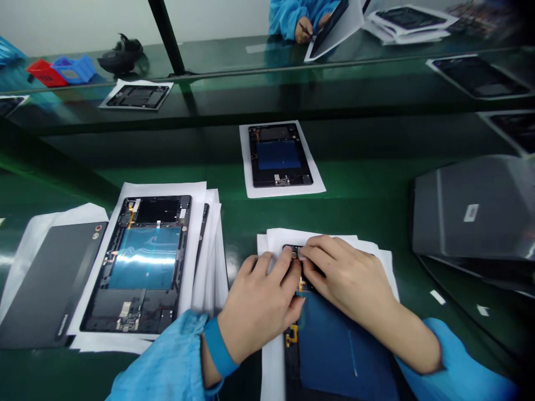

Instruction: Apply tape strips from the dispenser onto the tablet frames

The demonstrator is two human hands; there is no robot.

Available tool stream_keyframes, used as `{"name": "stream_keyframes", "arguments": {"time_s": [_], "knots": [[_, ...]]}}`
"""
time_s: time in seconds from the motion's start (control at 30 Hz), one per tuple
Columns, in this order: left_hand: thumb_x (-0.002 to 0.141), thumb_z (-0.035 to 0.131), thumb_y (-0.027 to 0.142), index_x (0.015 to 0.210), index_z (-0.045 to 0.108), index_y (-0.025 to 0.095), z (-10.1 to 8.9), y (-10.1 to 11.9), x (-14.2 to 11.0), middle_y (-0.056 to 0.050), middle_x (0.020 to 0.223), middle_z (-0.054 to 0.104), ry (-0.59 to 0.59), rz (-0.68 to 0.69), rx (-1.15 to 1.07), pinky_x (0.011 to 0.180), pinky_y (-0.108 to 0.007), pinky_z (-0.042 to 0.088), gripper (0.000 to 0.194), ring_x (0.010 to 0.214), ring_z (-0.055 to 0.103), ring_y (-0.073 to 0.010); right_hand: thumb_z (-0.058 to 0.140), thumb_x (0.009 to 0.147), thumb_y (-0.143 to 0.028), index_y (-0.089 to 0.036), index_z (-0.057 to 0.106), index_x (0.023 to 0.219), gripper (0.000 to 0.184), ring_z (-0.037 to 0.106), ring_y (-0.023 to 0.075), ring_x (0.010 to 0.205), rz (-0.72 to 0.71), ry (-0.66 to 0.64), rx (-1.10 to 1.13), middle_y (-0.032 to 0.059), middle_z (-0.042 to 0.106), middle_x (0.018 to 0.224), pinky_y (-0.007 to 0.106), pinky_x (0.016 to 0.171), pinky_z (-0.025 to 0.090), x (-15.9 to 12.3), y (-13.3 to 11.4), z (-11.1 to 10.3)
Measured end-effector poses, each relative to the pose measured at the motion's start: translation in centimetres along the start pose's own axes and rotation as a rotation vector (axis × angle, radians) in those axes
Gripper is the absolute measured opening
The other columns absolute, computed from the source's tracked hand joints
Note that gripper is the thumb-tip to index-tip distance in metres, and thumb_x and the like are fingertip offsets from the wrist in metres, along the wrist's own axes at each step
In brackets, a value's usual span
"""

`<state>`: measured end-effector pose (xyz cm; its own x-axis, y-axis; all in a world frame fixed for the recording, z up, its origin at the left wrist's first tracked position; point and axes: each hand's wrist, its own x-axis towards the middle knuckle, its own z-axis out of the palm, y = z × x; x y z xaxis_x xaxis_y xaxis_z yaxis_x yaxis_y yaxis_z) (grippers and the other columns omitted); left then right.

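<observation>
Blue-sleeved arms reach forward over a green workbench (234, 178). The left hand (259, 306), with a blue wrist band (219, 348), and the right hand (346, 278) are both half closed, fingers curled. Their fingertips (288, 257) meet at the top edge of an opened tablet frame (334, 356); the fingers hide that spot, so whether they pinch a small part there cannot be told. The frame, blue panel upward, lies on white paper (271, 362) directly beneath the hands. To its left, a second tablet frame (142, 262) rests on a paper stack (209, 262), just beside a grey back cover (50, 284). A third frame (280, 156) lies farther ahead on its own sheet. At right stands a grey casing (472, 206) with a white label. Beyond, a co-worker's hand (303, 30) holds a thin dark tool (305, 29).
</observation>
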<state>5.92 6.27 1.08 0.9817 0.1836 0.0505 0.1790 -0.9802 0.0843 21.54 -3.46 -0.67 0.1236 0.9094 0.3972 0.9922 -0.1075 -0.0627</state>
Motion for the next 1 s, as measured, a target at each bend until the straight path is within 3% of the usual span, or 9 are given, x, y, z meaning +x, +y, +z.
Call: {"name": "stream_keyframes", "arguments": {"time_s": [0.17, 0.33, 0.47, 0.6, 0.7, 0.77, 0.87, 1.0], "knots": [[0.090, 0.050, 0.037, 0.125, 0.054, 0.016, 0.0, 0.1, 0.1, -0.011, 0.137, 0.051, 0.015, -0.011, -0.002, 0.087, -0.042, 0.046, 0.041, 0.108, 0.054, -0.0278, 0.051, 0.087, -0.016, -0.015, 0.066, 0.083, 0.016, 0.057, 0.0147, 0.072, -0.060, -0.061, -0.080, 0.0043, 0.064, 0.088, 0.029, 0.055, 0.039, 0.3, -0.4, -0.7], [0.085, 0.058, 0.034, 0.120, 0.056, 0.013, 0.0, -0.1, 0.2, -0.012, 0.133, 0.054, 0.032, -0.018, -0.046, 0.089, -0.042, 0.047, 0.041, 0.109, 0.055, -0.0275, 0.056, 0.078, -0.009, -0.010, 0.067, 0.098, 0.023, 0.058, 0.0198, 0.077, -0.114, -0.170, -0.148, 0.0090, 0.064, 0.095, 0.031, 0.058, 0.046, 0.3, -1.0, -1.3], [0.083, 0.056, 0.029, 0.129, 0.049, 0.013, -0.3, 0.2, 0.5, -0.011, 0.133, 0.054, 0.028, -0.056, -0.068, 0.089, -0.042, 0.048, 0.049, 0.110, 0.055, -0.0270, 0.051, 0.078, -0.007, -0.008, 0.063, 0.110, 0.034, 0.059, 0.0230, 0.095, -0.154, -0.140, -0.042, 0.0113, 0.063, 0.110, 0.034, 0.074, 0.053, -1.0, -0.9, -1.9], [0.087, 0.048, 0.024, 0.133, 0.046, 0.016, -0.3, 0.9, 1.3, -0.011, 0.127, 0.056, 0.009, -0.107, 0.004, 0.079, -0.044, 0.051, 0.048, 0.100, 0.057, -0.0281, 0.049, 0.084, -0.010, -0.017, 0.063, 0.104, 0.025, 0.055, 0.0221, 0.110, -0.105, -0.012, 0.207, 0.0070, 0.063, 0.116, 0.038, 0.091, 0.051, -5.2, 1.2, -3.5], [0.088, 0.046, 0.025, 0.132, 0.048, 0.016, -0.1, 1.2, 1.6, -0.012, 0.124, 0.055, 0.019, -0.093, 0.027, 0.076, -0.044, 0.052, 0.045, 0.097, 0.057, -0.0290, 0.055, 0.086, -0.012, -0.018, 0.061, 0.105, 0.021, 0.060, 0.0191, 0.098, 0.114, 0.110, 0.119, 0.0070, 0.065, 0.107, 0.036, 0.085, 0.052, -8.6, 3.5, -4.2], [0.089, 0.045, 0.026, 0.132, 0.048, 0.016, 0.0, 1.1, 1.6, -0.012, 0.123, 0.055, 0.029, -0.087, 0.021, 0.076, -0.043, 0.052, 0.044, 0.097, 0.057, -0.0287, 0.057, 0.086, -0.015, -0.019, 0.061, 0.105, 0.019, 0.062, 0.0178, 0.091, 0.183, 0.114, 0.068, 0.0060, 0.066, 0.102, 0.034, 0.079, 0.053, -10.0, 4.9, -4.1], [0.090, 0.045, 0.026, 0.132, 0.048, 0.015, 0.0, 0.9, 1.6, -0.013, 0.122, 0.053, 0.046, -0.081, 0.016, 0.080, -0.043, 0.053, 0.044, 0.099, 0.056, -0.0282, 0.056, 0.089, -0.019, -0.019, 0.060, 0.103, 0.015, 0.064, 0.0169, 0.089, 0.170, 0.091, 0.118, 0.0055, 0.067, 0.100, 0.031, 0.078, 0.053, -10.1, 6.3, -3.6], [0.089, 0.046, 0.026, 0.132, 0.048, 0.015, -0.1, 0.8, 1.8, -0.014, 0.121, 0.053, 0.051, -0.064, 0.026, 0.082, -0.043, 0.053, 0.044, 0.101, 0.055, -0.0286, 0.052, 0.093, -0.026, -0.017, 0.062, 0.099, 0.015, 0.065, 0.0152, 0.083, 0.069, -0.001, 0.167, 0.0051, 0.068, 0.095, 0.027, 0.071, 0.053, -8.2, 7.8, -3.6]]}}
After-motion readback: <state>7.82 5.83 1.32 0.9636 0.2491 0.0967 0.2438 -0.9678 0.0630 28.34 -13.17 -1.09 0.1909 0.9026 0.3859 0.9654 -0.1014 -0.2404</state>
